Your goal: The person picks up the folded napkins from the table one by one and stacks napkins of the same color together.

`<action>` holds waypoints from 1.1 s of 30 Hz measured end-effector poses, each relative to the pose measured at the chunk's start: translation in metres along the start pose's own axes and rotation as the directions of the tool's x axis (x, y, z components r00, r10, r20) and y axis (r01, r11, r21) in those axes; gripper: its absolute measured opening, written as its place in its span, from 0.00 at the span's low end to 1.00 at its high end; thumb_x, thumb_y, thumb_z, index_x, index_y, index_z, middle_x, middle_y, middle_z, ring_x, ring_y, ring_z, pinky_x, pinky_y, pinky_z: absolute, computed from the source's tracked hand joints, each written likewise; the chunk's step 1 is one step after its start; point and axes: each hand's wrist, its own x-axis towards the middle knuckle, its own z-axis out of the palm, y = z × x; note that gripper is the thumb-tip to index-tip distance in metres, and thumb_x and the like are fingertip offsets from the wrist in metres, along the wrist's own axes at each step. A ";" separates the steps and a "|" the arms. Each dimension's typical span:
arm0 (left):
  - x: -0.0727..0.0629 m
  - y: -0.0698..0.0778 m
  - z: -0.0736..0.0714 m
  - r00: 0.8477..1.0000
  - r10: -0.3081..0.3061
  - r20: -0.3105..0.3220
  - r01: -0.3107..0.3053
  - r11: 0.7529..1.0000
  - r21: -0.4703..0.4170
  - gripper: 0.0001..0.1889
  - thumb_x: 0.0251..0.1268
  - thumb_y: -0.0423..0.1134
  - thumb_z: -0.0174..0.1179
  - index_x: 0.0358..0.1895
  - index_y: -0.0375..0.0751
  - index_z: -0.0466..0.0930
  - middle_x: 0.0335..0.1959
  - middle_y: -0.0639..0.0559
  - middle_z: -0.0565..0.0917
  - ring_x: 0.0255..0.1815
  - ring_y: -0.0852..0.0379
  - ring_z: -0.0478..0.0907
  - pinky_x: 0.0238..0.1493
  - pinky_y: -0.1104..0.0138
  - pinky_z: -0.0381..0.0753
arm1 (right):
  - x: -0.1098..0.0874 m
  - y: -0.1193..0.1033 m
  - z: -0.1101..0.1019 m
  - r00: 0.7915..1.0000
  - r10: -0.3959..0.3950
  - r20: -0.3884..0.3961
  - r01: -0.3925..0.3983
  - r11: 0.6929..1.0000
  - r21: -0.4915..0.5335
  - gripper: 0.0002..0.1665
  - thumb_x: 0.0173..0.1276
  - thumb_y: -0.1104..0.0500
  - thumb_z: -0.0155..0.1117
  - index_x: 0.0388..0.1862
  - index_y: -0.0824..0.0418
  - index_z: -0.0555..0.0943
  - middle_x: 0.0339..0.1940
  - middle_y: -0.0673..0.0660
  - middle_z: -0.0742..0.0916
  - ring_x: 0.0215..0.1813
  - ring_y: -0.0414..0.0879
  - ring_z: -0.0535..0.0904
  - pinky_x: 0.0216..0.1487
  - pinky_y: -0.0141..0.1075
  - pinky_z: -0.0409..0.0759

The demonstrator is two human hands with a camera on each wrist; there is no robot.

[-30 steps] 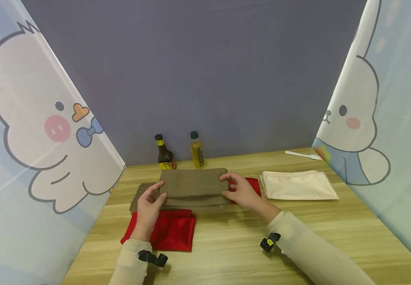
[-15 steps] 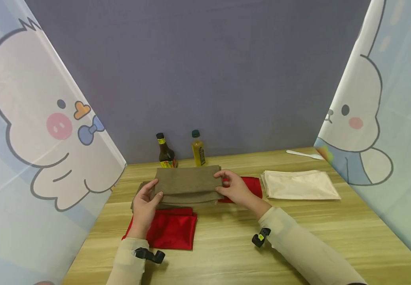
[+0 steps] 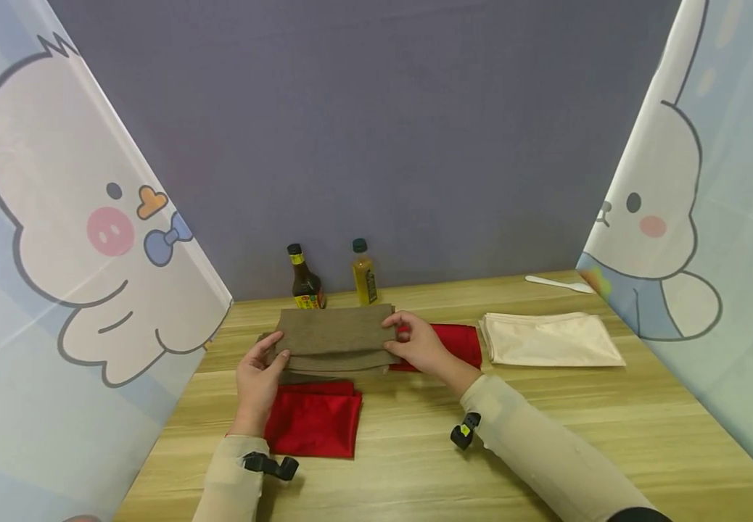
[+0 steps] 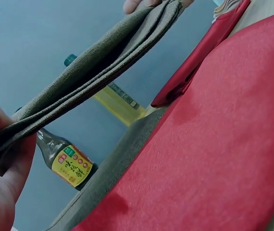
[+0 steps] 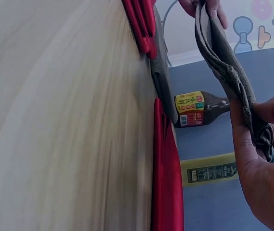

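Brown folded cloth [image 3: 334,331] is pinched narrowly at both ends by my left hand [image 3: 258,378] and right hand [image 3: 424,346], red cloth [image 3: 318,425] below my left fingers [image 3: 265,346].

Head view. Brown cloth [image 3: 334,331], centre: matt, slightly rough weave. Red cloth [image 3: 314,424], lower centre: satiny sheen. Cream cloth [image 3: 553,341], right: smooth, soft sheen. Tabletop [image 3: 546,406]: wood-grained, smooth. Dark bottle [image 4: 48,143], left of centre: glossy. White utensil [image 3: 558,283], right: plastic-looking.

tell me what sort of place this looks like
Likely a booth set up for tabletop work, not an everyday room: a plain grey backdrop stands behind the wood-look table, and cartoon-printed panels close in both sides.
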 end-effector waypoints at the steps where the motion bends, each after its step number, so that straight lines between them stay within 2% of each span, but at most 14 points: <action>1: 0.000 0.000 -0.001 1.000 -0.004 -0.001 0.004 1.000 0.001 0.21 0.68 0.22 0.66 0.63 0.30 0.82 0.66 0.38 0.80 0.54 0.62 0.79 0.46 0.76 0.79 | 0.001 0.000 0.001 1.000 0.002 0.000 -0.002 1.000 0.001 0.21 0.67 0.72 0.72 0.57 0.59 0.82 0.45 0.57 0.77 0.24 0.41 0.59 0.23 0.32 0.64; 4: 0.001 -0.001 -0.004 1.000 -0.013 -0.005 0.014 1.000 0.006 0.20 0.70 0.22 0.64 0.64 0.28 0.82 0.69 0.39 0.78 0.61 0.64 0.77 0.50 0.78 0.78 | 0.003 0.000 0.005 1.000 0.001 0.007 -0.001 1.000 0.007 0.21 0.67 0.72 0.72 0.57 0.59 0.81 0.38 0.55 0.76 0.24 0.42 0.59 0.23 0.32 0.63; 9: 0.002 -0.004 -0.009 0.998 -0.053 -0.024 0.054 0.998 0.029 0.20 0.70 0.21 0.60 0.63 0.32 0.83 0.69 0.41 0.79 0.59 0.63 0.78 0.49 0.78 0.79 | 0.008 0.004 0.012 1.000 0.000 0.003 0.000 1.000 -0.004 0.21 0.66 0.72 0.72 0.56 0.60 0.81 0.33 0.55 0.73 0.24 0.41 0.62 0.23 0.32 0.64; 13: 0.004 -0.007 -0.012 0.996 -0.080 -0.038 0.083 0.995 0.064 0.21 0.69 0.21 0.57 0.63 0.33 0.84 0.68 0.41 0.79 0.58 0.62 0.79 0.46 0.77 0.79 | 0.009 0.005 0.017 1.000 0.010 0.007 -0.010 1.000 -0.012 0.22 0.66 0.72 0.72 0.57 0.60 0.81 0.44 0.57 0.78 0.25 0.40 0.65 0.23 0.31 0.65; 17: 0.005 -0.008 -0.015 0.996 -0.067 -0.059 0.073 0.993 0.095 0.21 0.69 0.21 0.57 0.63 0.33 0.84 0.67 0.40 0.80 0.55 0.63 0.79 0.45 0.78 0.79 | 0.010 0.002 0.021 1.000 0.016 0.023 -0.016 1.000 0.005 0.22 0.67 0.72 0.71 0.58 0.62 0.80 0.50 0.58 0.80 0.24 0.41 0.63 0.23 0.32 0.65; 22: 0.006 -0.008 -0.019 0.994 -0.066 -0.083 0.074 0.993 0.093 0.20 0.68 0.21 0.59 0.62 0.33 0.85 0.59 0.41 0.84 0.41 0.64 0.82 0.33 0.74 0.83 | 0.013 0.002 0.025 0.999 0.020 0.031 -0.021 1.000 0.023 0.22 0.67 0.72 0.71 0.58 0.61 0.80 0.44 0.59 0.79 0.22 0.41 0.61 0.22 0.32 0.64; 25: 0.006 -0.007 -0.021 0.993 -0.083 -0.086 0.088 0.994 0.062 0.20 0.68 0.20 0.59 0.62 0.32 0.85 0.54 0.40 0.86 0.33 0.62 0.82 0.25 0.71 0.83 | 0.014 0.005 0.027 0.999 0.014 0.037 -0.015 0.999 0.029 0.22 0.67 0.72 0.71 0.58 0.63 0.80 0.47 0.59 0.81 0.22 0.40 0.63 0.22 0.31 0.64; 29: 0.007 -0.006 -0.023 0.994 -0.079 -0.081 0.083 0.996 0.041 0.21 0.68 0.19 0.58 0.62 0.31 0.84 0.50 0.41 0.86 0.32 0.62 0.82 0.25 0.70 0.84 | 0.014 0.002 0.031 0.999 0.007 0.041 -0.009 0.999 0.042 0.22 0.66 0.73 0.70 0.59 0.67 0.79 0.57 0.63 0.80 0.25 0.40 0.67 0.23 0.31 0.65; 33: 0.008 -0.009 -0.026 0.993 -0.079 -0.085 0.082 0.996 0.029 0.21 0.68 0.19 0.59 0.63 0.30 0.83 0.48 0.45 0.87 0.33 0.62 0.83 0.26 0.70 0.84 | 0.018 0.007 0.033 0.999 0.003 0.041 -0.005 0.999 0.042 0.23 0.67 0.73 0.70 0.59 0.66 0.79 0.55 0.66 0.79 0.25 0.41 0.67 0.23 0.32 0.66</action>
